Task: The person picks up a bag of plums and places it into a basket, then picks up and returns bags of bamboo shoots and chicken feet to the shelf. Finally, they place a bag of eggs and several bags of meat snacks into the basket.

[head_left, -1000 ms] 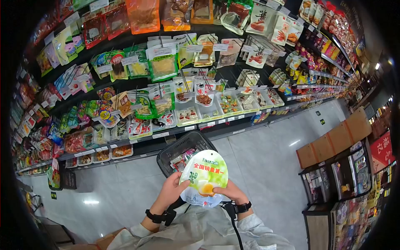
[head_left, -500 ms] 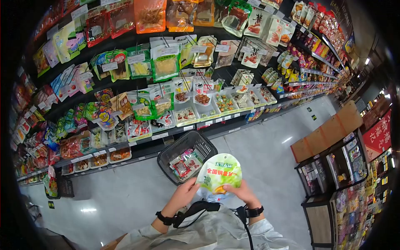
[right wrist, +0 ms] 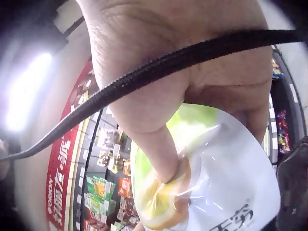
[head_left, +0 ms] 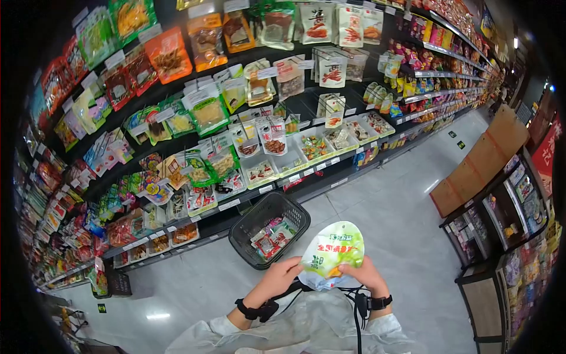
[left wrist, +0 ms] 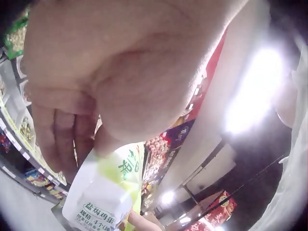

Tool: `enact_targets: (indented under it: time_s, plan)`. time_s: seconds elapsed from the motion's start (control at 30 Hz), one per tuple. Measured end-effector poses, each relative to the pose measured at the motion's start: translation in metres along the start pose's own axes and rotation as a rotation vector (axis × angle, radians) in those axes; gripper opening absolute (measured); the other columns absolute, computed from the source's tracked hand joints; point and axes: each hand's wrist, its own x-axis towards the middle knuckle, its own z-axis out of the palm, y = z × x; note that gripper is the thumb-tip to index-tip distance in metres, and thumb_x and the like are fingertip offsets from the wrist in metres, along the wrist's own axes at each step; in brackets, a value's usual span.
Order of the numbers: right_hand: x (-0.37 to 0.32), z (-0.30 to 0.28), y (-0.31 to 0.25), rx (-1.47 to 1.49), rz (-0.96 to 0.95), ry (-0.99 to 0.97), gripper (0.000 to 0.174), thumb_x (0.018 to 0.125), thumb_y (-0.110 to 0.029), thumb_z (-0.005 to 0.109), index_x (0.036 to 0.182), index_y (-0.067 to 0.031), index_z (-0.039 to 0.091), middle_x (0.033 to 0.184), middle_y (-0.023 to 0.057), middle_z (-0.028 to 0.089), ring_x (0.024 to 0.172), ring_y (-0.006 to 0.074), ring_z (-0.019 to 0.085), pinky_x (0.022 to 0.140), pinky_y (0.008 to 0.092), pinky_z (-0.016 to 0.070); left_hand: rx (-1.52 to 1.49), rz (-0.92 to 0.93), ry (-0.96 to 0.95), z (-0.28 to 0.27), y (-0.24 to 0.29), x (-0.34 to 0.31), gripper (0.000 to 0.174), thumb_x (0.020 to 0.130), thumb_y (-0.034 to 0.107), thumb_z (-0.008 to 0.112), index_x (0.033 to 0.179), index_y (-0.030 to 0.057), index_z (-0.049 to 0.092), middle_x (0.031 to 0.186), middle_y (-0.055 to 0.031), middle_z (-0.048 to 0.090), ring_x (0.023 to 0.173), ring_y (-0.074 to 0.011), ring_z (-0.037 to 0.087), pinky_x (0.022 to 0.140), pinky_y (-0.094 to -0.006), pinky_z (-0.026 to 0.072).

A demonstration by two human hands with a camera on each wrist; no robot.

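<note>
Being gripped at its lower edges by left hand (head_left: 283, 276) and right hand (head_left: 362, 274), pouch (head_left: 333, 251) is being held upright between them, likely so print faces up; basket (head_left: 253, 209) is sitting just beyond.

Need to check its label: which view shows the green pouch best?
Head view: the nearly whole green pouch shows, held by left hand and right hand. Left wrist view catches only one end; right wrist view, a close part under the thumb.
</note>
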Motion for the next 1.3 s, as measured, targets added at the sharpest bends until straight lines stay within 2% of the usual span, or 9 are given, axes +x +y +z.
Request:
enact_targets:
  time_s: [0.17, 0.27, 0.57, 0.73, 0.93, 1.0, 1.03, 1.13, 1.3]
  plan:
    - [-0.03, -0.065, 0.009, 0.126, -0.034, 0.122, 0.038, 0.086, -0.017, 0.077, 0.117, 0.0021, 0.064, 0.109, 0.0079, 0.071, 0.097, 0.0143, 0.065, 0.087, 0.031, 0.052, 0.07, 0.037, -0.141, 0.057, 0.038, 0.044, 0.026, 0.1, 0.025, 0.054, 0.116, 0.0056, 0.062, 0.09, -0.0177, 0.066, 0.079, -0.0316, 0.064, 0.071, -0.0372, 0.049]
    - [-0.038, -0.099, 0.018, 0.184, -0.049, 0.178, 0.038, 0.086, -0.014, 0.076, 0.118, 0.003, 0.063, 0.109, 0.0081, 0.071, 0.096, 0.014, 0.065, 0.086, 0.0306, 0.0521, 0.074, 0.113, -0.141, 0.087, 0.052, 0.066, 0.025, 0.102, 0.022, 0.053, 0.115, 0.0012, 0.061, 0.078, -0.0109, 0.059, 0.07, -0.0145, 0.052, 0.066, -0.0306, 0.0455]
    - [-0.045, -0.169, 0.025, 0.195, -0.059, 0.328, 0.037, 0.084, -0.008, 0.074, 0.117, 0.0028, 0.063, 0.109, 0.0079, 0.07, 0.096, 0.0142, 0.064, 0.085, 0.0305, 0.0519, 0.101, 0.012, -0.324, 0.149, 0.059, 0.145, 0.036, 0.099, 0.032, 0.058, 0.126, 0.0087, 0.058, 0.082, -0.0073, 0.06, 0.071, -0.0155, 0.054, 0.066, -0.0307, 0.0452]
    - [-0.022, -0.219, 0.024, 0.147, -0.055, 0.417, 0.034, 0.084, -0.009, 0.076, 0.114, 0.003, 0.065, 0.105, 0.0077, 0.072, 0.092, 0.0132, 0.065, 0.082, 0.0302, 0.0531, -0.043, 0.013, -0.353, 0.172, 0.077, 0.207, 0.041, 0.096, 0.032, 0.064, 0.127, 0.0055, 0.056, 0.083, -0.0039, 0.06, 0.073, -0.011, 0.052, 0.067, -0.0289, 0.0445]
    - [0.034, -0.293, -0.025, -0.007, 0.037, 0.46, 0.034, 0.086, -0.012, 0.075, 0.114, 0.003, 0.066, 0.105, 0.0087, 0.073, 0.093, 0.014, 0.066, 0.083, 0.0309, 0.0528, -0.093, 0.078, -0.411, 0.21, 0.058, 0.324, 0.056, 0.095, 0.031, 0.066, 0.14, 0.0053, 0.046, 0.098, -0.0059, 0.064, 0.082, -0.0121, 0.059, 0.076, -0.0277, 0.0488]
    - [0.054, -0.317, -0.041, -0.097, 0.086, 0.497, 0.034, 0.086, -0.013, 0.075, 0.115, 0.0032, 0.065, 0.105, 0.0093, 0.073, 0.094, 0.0145, 0.066, 0.084, 0.0313, 0.0526, 0.022, 0.003, -0.505, 0.203, 0.096, 0.366, 0.06, 0.095, 0.031, 0.066, 0.143, 0.0058, 0.042, 0.105, -0.0082, 0.065, 0.087, -0.0143, 0.061, 0.079, -0.029, 0.0501]
    - [0.063, -0.33, -0.047, -0.085, 0.051, 0.501, 0.034, 0.087, -0.013, 0.074, 0.115, 0.0033, 0.065, 0.106, 0.0096, 0.073, 0.094, 0.0147, 0.066, 0.084, 0.0314, 0.0526, 0.079, -0.047, -0.551, 0.201, 0.108, 0.381, 0.062, 0.094, 0.031, 0.067, 0.145, 0.0061, 0.039, 0.108, -0.0093, 0.066, 0.09, -0.0153, 0.063, 0.08, -0.0296, 0.0508]
    - [0.097, -0.362, -0.06, -0.055, -0.052, 0.502, 0.034, 0.087, -0.013, 0.074, 0.115, 0.0035, 0.065, 0.106, 0.0104, 0.073, 0.095, 0.0153, 0.066, 0.084, 0.0317, 0.0525, 0.001, 0.135, -0.481, 0.21, 0.108, 0.433, 0.066, 0.094, 0.031, 0.065, 0.147, 0.0101, 0.033, 0.106, -0.0182, 0.068, 0.09, -0.0265, 0.068, 0.079, -0.0359, 0.0527]
    - [0.135, -0.408, -0.074, 0.002, -0.11, 0.479, 0.032, 0.088, -0.012, 0.074, 0.115, 0.003, 0.065, 0.108, 0.01, 0.073, 0.095, 0.0156, 0.067, 0.084, 0.0316, 0.0526, -0.105, 0.157, -0.489, 0.214, 0.125, 0.488, 0.071, 0.094, 0.028, 0.066, 0.151, 0.0102, 0.027, 0.115, -0.0169, 0.066, 0.097, -0.0256, 0.068, 0.082, -0.0373, 0.0536]
